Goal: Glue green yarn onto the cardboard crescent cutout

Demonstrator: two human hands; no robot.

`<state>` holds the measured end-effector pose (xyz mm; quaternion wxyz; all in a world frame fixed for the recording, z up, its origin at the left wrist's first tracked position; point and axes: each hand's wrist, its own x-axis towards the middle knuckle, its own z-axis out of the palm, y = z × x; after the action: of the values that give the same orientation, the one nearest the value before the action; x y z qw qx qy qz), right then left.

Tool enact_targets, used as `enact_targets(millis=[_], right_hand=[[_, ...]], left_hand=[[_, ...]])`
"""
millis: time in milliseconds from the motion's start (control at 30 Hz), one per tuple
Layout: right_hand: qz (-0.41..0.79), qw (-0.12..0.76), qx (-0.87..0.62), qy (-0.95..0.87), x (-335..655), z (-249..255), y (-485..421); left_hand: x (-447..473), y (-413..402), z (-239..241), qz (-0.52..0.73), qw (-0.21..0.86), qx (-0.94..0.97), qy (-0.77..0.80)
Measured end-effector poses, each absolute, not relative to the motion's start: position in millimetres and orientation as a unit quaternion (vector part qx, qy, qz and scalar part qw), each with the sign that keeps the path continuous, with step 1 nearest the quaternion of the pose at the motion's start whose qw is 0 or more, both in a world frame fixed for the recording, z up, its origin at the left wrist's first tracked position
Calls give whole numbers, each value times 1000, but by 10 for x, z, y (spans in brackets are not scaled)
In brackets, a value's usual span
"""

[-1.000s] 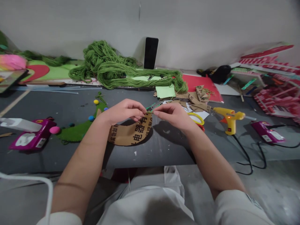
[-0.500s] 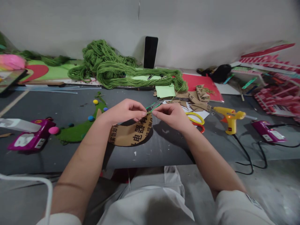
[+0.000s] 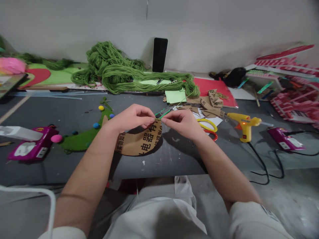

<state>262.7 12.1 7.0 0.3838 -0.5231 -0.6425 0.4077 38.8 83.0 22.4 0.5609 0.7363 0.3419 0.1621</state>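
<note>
Gray tabletop [image 3: 171, 164]: spread beneath the work.
Left hand [image 3: 134, 117]: pinched the printed cardboard crescent [image 3: 136, 144] near its upper end.
Crescent: its tip lay at those fingertips; light, steady pressure probably suited it.
Right hand [image 3: 182, 122]: fingertips narrowed beside it (holding what, I couldn't tell).
Glue gun [image 3: 244, 124]: rested apart.

Over the front middle of the table [image 3: 184, 162], with the left hand [image 3: 136, 118] and the right hand [image 3: 180, 122] at its far tip, the cardboard crescent [image 3: 136, 144], with the pompom crescent [image 3: 79, 141] to its left and a power socket [image 3: 47, 137] farther left. Just right of the right hand, the scissors [image 3: 214, 126], with cardboard scraps [image 3: 211, 113] behind them, then the glue gun [image 3: 244, 123] and, farther right, a second power socket [image 3: 279, 136]. Along the back, a yarn heap [image 3: 117, 78] with note paper [image 3: 175, 97] at its front edge, behind it a phone [image 3: 159, 54], to its right a paper sheet [image 3: 205, 86].
</note>
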Motion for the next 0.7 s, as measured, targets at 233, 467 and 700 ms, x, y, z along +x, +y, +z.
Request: enact_targets(millis=[233,467,700], right_hand=[[450,351,-508,-645,2647,91,124],[507,284,-488,-652,2693,175,117],[543,299,-475,-625,2708,143,131]], left_hand=[[400,818,226,163,584,718,340],[397,820,224,161,592,714,337],[388,824,210,157,605,704,338]])
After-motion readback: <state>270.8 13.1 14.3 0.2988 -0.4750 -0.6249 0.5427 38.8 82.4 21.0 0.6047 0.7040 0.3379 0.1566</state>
